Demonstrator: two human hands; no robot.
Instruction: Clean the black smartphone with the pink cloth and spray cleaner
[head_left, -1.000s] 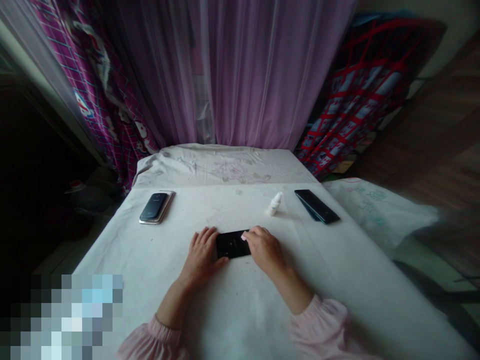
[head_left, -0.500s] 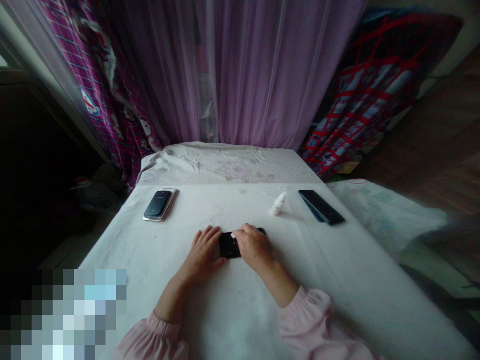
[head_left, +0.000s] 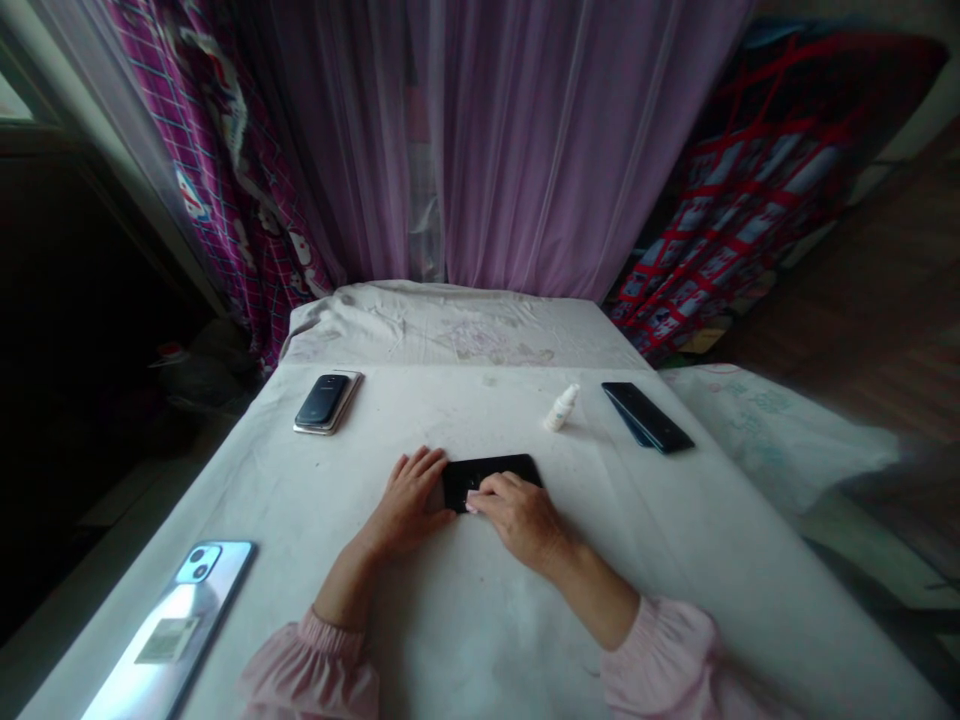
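A black smartphone [head_left: 495, 466] lies flat on the white-covered table in front of me. My left hand [head_left: 409, 500] rests at its left end, fingers stretched out, with the fingertips and thumb against the phone's edge. Over the phone's right part, my right hand [head_left: 521, 515] pinches a small pale pink pad [head_left: 472, 500] and presses it to the dark surface. Most of the pad is hidden under the fingers, so I cannot tell its material. A small white bottle [head_left: 562, 408] with a narrow nozzle stands beyond the phone, to the right.
Two stacked phones [head_left: 324, 402] lie at the back left, and two dark overlapping phones [head_left: 649, 418] at the back right. A light blue phone [head_left: 180, 630] lies face down near left. Purple curtains [head_left: 525, 150] hang behind the table [head_left: 480, 620].
My right hand has slid the pad toward me across the phone, uncovering more of its far right part. The left hand stays at the phone's left end. The view has shifted slightly.
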